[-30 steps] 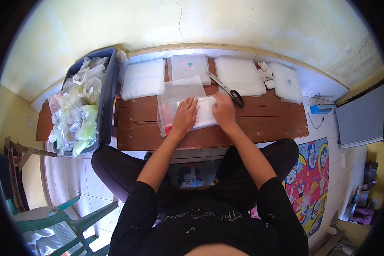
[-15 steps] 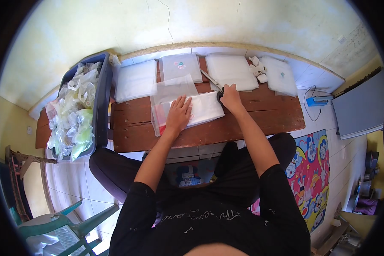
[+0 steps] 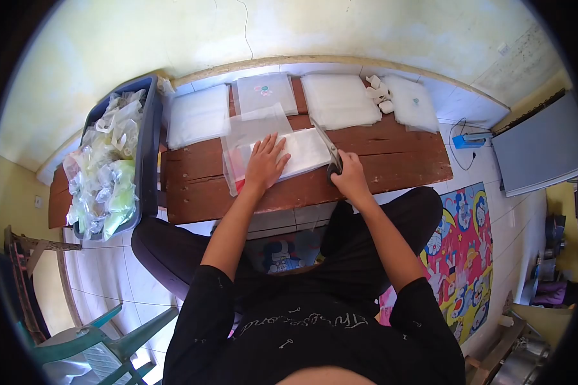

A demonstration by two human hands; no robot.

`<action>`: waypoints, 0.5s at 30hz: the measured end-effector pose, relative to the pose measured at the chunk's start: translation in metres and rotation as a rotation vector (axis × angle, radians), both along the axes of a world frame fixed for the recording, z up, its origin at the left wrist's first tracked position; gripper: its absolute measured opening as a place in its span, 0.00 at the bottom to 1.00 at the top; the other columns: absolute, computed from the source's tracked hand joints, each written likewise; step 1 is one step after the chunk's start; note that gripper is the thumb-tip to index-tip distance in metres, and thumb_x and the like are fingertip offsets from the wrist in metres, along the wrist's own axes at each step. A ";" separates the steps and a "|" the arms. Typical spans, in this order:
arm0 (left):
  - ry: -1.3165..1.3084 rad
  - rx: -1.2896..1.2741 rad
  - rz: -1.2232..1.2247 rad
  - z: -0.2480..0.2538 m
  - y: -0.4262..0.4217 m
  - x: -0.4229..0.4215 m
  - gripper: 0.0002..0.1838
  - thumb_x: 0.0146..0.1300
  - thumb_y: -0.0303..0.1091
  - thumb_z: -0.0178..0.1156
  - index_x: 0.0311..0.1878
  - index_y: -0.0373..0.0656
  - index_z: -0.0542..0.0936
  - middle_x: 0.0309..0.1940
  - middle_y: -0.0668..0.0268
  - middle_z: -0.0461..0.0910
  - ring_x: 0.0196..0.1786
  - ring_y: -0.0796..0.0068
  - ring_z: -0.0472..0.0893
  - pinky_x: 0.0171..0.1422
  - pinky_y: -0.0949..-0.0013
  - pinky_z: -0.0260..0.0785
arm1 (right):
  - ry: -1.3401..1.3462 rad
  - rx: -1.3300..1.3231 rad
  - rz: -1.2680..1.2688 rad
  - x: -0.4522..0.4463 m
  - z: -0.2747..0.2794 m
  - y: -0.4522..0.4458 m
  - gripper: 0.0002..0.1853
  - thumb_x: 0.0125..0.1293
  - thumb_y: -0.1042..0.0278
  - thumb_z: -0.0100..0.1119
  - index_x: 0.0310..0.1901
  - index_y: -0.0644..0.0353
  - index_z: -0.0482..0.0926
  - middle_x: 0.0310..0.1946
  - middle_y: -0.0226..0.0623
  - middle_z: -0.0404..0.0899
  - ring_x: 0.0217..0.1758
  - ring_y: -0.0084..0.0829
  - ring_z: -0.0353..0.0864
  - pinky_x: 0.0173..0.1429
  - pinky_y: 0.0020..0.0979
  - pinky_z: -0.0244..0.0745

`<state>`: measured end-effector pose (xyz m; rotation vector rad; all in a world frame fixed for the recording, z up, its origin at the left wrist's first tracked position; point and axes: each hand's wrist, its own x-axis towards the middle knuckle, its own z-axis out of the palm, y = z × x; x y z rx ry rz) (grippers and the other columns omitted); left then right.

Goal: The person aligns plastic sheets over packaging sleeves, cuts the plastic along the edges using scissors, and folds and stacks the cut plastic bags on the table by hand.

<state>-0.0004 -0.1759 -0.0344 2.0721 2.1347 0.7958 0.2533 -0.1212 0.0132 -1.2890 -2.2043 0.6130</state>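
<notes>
My left hand [image 3: 266, 162] lies flat, fingers spread, on a folded white plastic bundle [image 3: 307, 149]. Under the bundle's left part is a clear plastic bag [image 3: 257, 122] with red print at its lower left. In my right hand [image 3: 349, 174] are the black handles of the scissors [image 3: 331, 147]. The blades point up and to the left, at the right end of the bundle. Whether they touch the plastic is too small to tell.
Stacks of clear bags [image 3: 341, 99] lie along the back of the brown wooden table [image 3: 392, 157], with white crumpled pieces [image 3: 379, 93] at the right. A dark bin [image 3: 150, 147] full of plastic bags stands at the left. A blue object [image 3: 470, 140] with a cord is on the tiles.
My right hand has closed on the scissors and brought them down to the right end of the bundle. My left hand stays on the bundle. The view has shifted slightly.
</notes>
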 end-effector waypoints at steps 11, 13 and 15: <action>0.033 -0.060 -0.089 0.009 -0.003 -0.001 0.35 0.64 0.60 0.57 0.69 0.52 0.72 0.75 0.58 0.61 0.79 0.59 0.56 0.82 0.54 0.43 | -0.106 -0.154 0.003 0.018 0.011 -0.092 0.34 0.50 0.78 0.62 0.62 0.67 0.67 0.52 0.54 0.65 0.51 0.60 0.74 0.54 0.48 0.73; 0.028 -0.055 -0.088 0.006 -0.002 -0.001 0.35 0.64 0.60 0.57 0.69 0.52 0.72 0.75 0.58 0.61 0.79 0.59 0.56 0.82 0.54 0.43 | -0.154 -0.132 0.048 0.020 0.014 -0.098 0.33 0.51 0.78 0.62 0.61 0.66 0.64 0.53 0.57 0.63 0.48 0.63 0.77 0.52 0.52 0.75; 0.023 -0.049 -0.086 0.004 -0.002 -0.002 0.35 0.64 0.60 0.57 0.69 0.52 0.72 0.75 0.58 0.61 0.79 0.59 0.56 0.82 0.54 0.43 | -0.173 -0.144 0.048 0.020 0.020 -0.106 0.32 0.51 0.77 0.64 0.60 0.66 0.64 0.53 0.57 0.63 0.47 0.64 0.77 0.52 0.52 0.76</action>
